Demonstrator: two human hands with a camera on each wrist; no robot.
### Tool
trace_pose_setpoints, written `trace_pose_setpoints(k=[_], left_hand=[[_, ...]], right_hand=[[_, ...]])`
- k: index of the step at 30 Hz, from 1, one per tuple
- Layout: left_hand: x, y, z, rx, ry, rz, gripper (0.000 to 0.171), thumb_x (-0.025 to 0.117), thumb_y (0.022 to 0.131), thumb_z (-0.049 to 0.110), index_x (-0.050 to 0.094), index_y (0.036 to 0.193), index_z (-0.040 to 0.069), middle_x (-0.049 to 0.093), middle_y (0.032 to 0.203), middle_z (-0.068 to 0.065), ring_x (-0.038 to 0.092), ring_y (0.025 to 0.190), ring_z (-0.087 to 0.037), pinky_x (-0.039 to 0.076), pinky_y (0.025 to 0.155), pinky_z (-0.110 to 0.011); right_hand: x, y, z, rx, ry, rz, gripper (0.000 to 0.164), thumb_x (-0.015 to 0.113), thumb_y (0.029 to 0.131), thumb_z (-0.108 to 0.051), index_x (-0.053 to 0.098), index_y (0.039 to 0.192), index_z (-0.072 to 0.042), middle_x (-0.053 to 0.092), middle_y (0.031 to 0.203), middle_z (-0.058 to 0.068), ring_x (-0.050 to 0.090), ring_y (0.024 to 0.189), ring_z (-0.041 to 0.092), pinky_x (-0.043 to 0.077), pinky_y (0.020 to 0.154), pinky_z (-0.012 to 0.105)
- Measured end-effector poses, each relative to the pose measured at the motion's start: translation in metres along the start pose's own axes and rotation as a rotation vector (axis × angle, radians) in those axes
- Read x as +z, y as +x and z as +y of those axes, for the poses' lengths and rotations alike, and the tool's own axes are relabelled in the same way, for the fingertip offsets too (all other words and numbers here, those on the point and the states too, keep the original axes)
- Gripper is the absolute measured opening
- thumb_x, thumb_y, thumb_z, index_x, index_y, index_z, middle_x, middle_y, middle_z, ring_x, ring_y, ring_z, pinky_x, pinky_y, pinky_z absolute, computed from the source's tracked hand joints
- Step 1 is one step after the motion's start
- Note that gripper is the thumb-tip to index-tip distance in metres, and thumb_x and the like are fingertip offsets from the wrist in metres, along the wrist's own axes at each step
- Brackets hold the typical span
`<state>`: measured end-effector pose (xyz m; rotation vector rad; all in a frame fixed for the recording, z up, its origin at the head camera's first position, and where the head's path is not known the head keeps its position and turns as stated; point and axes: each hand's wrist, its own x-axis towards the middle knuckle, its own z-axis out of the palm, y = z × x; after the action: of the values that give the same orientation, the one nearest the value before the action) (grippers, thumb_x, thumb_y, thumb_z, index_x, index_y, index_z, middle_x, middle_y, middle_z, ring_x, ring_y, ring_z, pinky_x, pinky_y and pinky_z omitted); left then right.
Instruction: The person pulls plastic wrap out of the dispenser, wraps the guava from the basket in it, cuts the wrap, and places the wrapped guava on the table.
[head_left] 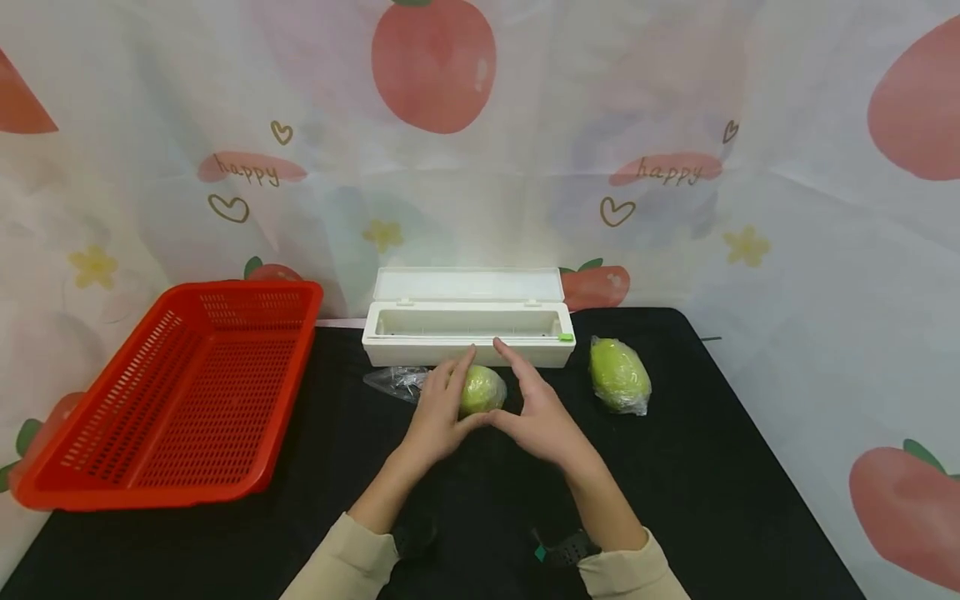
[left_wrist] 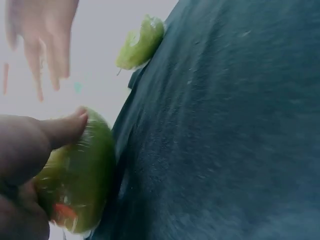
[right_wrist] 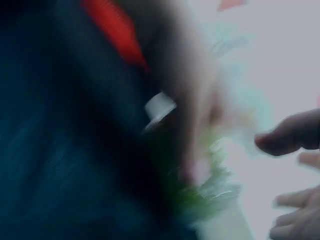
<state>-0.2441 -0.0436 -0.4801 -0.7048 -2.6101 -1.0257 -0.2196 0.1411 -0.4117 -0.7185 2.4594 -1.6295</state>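
A round green fruit (head_left: pixel 482 390) in clear plastic film lies at the table's middle; its exact kind is unclear. My left hand (head_left: pixel 438 417) holds it from the left, with the thumb across its near side; in the left wrist view the thumb presses on the wrapped fruit (left_wrist: pixel 82 170). Loose clear film (head_left: pixel 397 382) trails out to the left. To the right, my right hand (head_left: pixel 542 421) is spread with fingers straight, apart from the fruit. Just behind stands a white cling film dispenser (head_left: pixel 468 354), lid up, with a green slider (head_left: pixel 566 337).
A second wrapped green fruit (head_left: pixel 620 375) lies on the right of the black-covered table (head_left: pixel 697 483). At the left sits a large red plastic basket (head_left: pixel 262 467). A printed curtain (head_left: pixel 510 217) hangs behind the table. The right wrist view is blurred.
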Motion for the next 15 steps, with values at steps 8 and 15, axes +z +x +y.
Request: trace_pose_setpoints(k=[8, 15], left_hand=[[-0.018, -0.022, -0.001, 0.013, -0.305, -0.002, 0.095, 0.065, 0.087, 0.006, 0.009, 0.161, 0.022, 0.042, 0.153, -0.009, 0.046, 0.134, -0.027, 0.046, 0.099, -0.05], [-0.025, -0.014, -0.005, -0.027, -0.005, 0.061, 0.038, 0.045, 0.107, 0.021, 0.056, 0.139, 0.003, 0.061, 0.136, -0.013, 0.046, 0.137, -0.036, 0.036, 0.111, -0.056]], right_hand=[[0.005, 0.011, 0.042, -0.061, -0.338, -0.099, 0.092, 0.084, 0.079, -0.014, 0.033, 0.156, -0.015, 0.045, 0.151, 0.013, 0.052, 0.127, 0.032, 0.047, 0.099, 0.051], [0.005, 0.012, 0.038, -0.102, -0.458, -0.123, 0.08, 0.091, 0.072, -0.018, 0.053, 0.142, -0.013, 0.048, 0.139, 0.009, 0.05, 0.125, 0.027, 0.046, 0.101, 0.048]])
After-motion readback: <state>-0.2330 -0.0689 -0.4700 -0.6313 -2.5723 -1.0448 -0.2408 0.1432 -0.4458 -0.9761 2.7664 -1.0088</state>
